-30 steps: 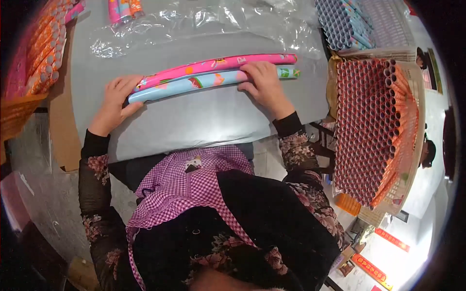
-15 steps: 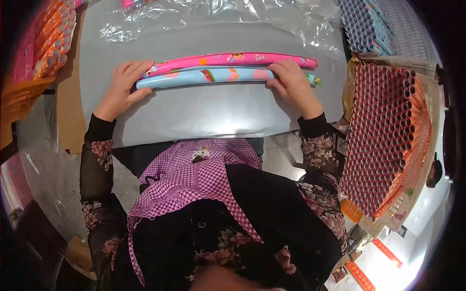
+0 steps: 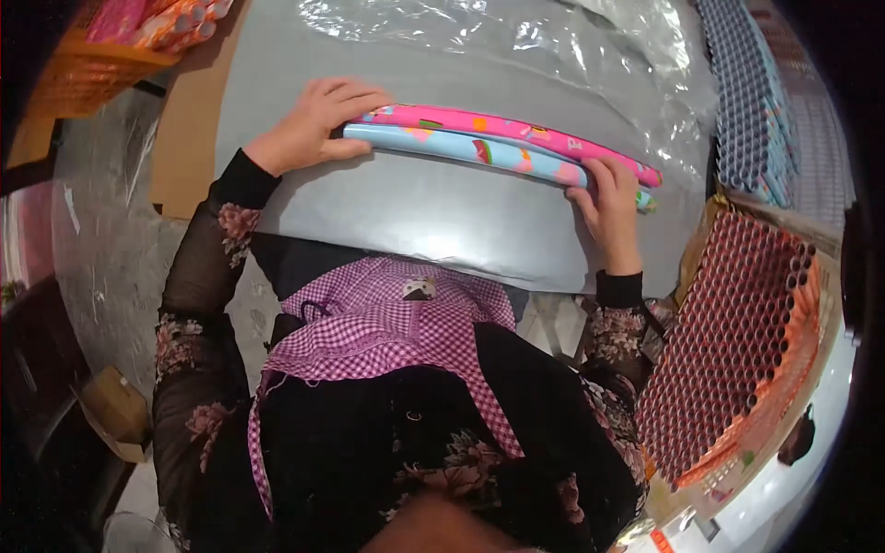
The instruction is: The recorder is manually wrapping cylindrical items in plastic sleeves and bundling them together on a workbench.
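Note:
Two long paper rolls lie side by side on a grey table: a pink patterned roll behind and a light blue patterned roll in front. My left hand rests palm down over their left ends, fingers curled on the rolls. My right hand presses on their right ends with the fingers on the blue roll. Both rolls lie flat, touching each other.
Clear plastic film covers the table's far side. A carton of stacked red tubes stands at the right, blue-white tubes behind it. An orange crate with rolls sits far left. Brown cardboard lies beside the table.
The view has shifted and tilted, so the rolls now slant down to the right. Both hands stay on the rolls' ends; the rolls sit nearer the table's front edge.

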`<state>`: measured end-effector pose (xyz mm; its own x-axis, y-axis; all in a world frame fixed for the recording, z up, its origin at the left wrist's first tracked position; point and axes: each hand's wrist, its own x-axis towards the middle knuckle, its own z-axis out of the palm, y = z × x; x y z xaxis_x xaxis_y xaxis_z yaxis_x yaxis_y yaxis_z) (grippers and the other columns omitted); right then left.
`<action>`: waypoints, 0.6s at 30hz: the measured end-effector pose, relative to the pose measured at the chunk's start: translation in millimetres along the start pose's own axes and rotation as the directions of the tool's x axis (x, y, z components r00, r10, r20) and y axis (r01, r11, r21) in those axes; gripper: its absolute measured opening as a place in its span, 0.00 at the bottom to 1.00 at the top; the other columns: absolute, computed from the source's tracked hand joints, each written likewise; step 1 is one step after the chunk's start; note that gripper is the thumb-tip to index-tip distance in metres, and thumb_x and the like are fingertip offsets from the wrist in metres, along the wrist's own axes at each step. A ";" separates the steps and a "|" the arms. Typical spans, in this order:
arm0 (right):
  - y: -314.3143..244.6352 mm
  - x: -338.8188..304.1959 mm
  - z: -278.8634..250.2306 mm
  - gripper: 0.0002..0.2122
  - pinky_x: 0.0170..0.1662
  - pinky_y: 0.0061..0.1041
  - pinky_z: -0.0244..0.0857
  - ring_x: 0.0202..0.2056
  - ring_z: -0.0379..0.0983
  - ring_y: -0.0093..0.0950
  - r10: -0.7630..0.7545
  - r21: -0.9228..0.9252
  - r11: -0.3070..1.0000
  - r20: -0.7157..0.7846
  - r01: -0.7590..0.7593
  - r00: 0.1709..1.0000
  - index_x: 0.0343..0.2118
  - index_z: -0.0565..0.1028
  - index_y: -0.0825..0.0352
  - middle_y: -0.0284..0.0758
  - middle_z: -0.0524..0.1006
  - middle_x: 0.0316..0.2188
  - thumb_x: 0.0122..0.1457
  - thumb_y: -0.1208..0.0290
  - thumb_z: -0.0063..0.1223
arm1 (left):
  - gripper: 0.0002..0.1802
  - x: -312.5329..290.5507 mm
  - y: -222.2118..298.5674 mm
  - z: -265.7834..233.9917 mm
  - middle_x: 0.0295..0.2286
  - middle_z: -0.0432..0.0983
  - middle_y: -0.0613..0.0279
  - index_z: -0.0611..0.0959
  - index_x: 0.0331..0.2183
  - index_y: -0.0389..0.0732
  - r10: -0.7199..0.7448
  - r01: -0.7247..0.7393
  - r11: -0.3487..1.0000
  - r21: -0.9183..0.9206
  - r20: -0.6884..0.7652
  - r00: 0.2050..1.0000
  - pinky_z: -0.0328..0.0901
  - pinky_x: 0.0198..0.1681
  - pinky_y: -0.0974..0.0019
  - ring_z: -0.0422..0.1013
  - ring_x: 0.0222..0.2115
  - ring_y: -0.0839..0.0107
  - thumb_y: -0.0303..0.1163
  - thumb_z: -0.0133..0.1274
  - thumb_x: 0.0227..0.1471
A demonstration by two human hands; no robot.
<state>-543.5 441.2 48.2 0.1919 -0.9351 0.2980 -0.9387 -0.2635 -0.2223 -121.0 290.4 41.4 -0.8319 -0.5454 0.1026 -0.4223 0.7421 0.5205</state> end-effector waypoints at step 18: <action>-78.6 83.8 -1.6 0.42 0.58 0.43 0.55 0.55 0.62 0.48 -0.321 0.107 0.946 0.209 0.305 0.924 0.59 0.62 0.71 0.46 0.65 0.57 0.39 0.60 0.68 | 0.34 -1.6 -10.8 9.7 0.51 0.71 0.61 0.74 0.53 0.45 0.055 -0.056 0.998 -0.018 -0.068 0.996 0.51 0.58 0.50 0.62 0.54 0.57 0.46 0.60 0.44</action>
<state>-454.1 383.9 92.1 0.5388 -0.8286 0.1522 -0.7991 -0.5599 -0.2190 -118.6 287.1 27.4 -0.8274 -0.5291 0.1881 -0.3685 0.7644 0.5291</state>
